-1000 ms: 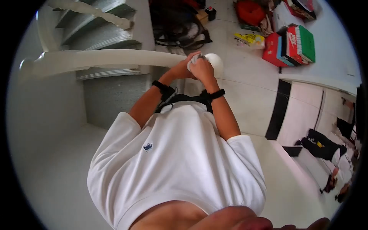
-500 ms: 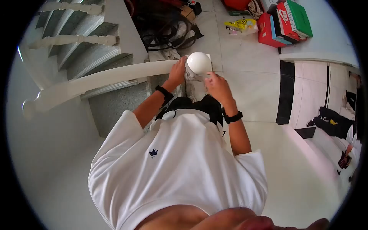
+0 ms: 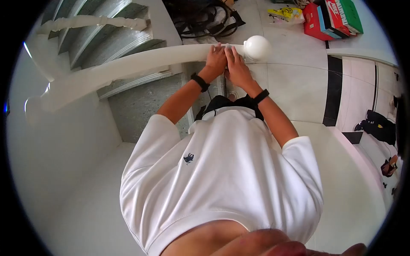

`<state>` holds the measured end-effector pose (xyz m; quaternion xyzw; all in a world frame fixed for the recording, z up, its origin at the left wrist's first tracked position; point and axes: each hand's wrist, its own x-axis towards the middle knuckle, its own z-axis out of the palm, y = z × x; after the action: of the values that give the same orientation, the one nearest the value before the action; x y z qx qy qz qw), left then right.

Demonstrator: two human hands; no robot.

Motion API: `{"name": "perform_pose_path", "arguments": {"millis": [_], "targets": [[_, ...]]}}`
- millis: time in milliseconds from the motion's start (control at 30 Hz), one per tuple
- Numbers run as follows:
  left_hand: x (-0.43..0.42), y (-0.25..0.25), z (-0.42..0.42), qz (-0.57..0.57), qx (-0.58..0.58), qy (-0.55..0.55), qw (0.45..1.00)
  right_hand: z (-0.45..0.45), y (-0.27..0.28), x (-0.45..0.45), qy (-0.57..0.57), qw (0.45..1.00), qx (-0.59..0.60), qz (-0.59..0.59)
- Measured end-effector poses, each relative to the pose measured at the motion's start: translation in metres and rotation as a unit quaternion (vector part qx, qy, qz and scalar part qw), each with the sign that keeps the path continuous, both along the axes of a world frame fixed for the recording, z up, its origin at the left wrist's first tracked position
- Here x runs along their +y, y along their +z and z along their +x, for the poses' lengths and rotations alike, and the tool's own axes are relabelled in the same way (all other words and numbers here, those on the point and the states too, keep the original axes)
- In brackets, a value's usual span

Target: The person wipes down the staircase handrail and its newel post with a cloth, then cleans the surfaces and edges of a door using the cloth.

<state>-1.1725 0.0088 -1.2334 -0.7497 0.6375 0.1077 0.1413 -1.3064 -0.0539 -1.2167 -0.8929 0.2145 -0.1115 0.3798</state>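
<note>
Both hands lie together over the end of the white handrail point(image 3: 149, 59), the left hand point(image 3: 215, 62) with fingers bent across it and the right hand point(image 3: 239, 72) just beside, fingers reaching onto its upper surface. How far either closes around the rail cannot be told, since the undersides are hidden. A small pale patch shows by the right fingertips, but whether it is the cloth seen half a second ago is unclear. Then, the right hand was apart from the left, near the white ball point(image 3: 258, 48), and the cloth was bunched by the left hand; now the hands have come together on the rail, short of the ball, which stands uncovered at the rail's end. That suggests the work in hand is on the rail's end section rather than on the ball. Outward from there, a dark band point(image 3: 200, 82) circles the left wrist, grey stair treads point(image 3: 139, 100) sit below and beyond the rail, black coils point(image 3: 203, 19) lie on the floor ahead, and a yellow bag point(image 3: 285, 15) rests near stacked boxes point(image 3: 315, 22).
</note>
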Motion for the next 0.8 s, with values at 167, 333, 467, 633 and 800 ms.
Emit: {"name": "perform_pose_path", "arguments": {"millis": [167, 333, 467, 633, 800], "targets": [[0.066, 0.079, 0.032, -0.077, -0.019, 0.038, 0.996, 0.049, 0.01, 0.018, 0.086, 0.993, -0.078, -0.02], [0.158, 0.132, 0.056, -0.185, -0.057, 0.124, 0.973, 0.129, 0.035, 0.068, 0.145, 0.949, -0.156, -0.231], [0.194, 0.182, 0.076, -0.201, -0.132, 0.21, 0.948, 0.173, 0.105, 0.105, 0.17, 0.952, -0.162, -0.194], [0.207, 0.268, 0.07, -0.37, 0.158, 0.19, 0.896, 0.203, 0.085, 0.09, 0.038, 0.96, -0.267, -0.078], [0.225, 0.327, 0.05, -0.382, 0.654, -0.104, 0.645, 0.157, 0.02, 0.04, -0.029, 0.962, -0.146, -0.228]]}}
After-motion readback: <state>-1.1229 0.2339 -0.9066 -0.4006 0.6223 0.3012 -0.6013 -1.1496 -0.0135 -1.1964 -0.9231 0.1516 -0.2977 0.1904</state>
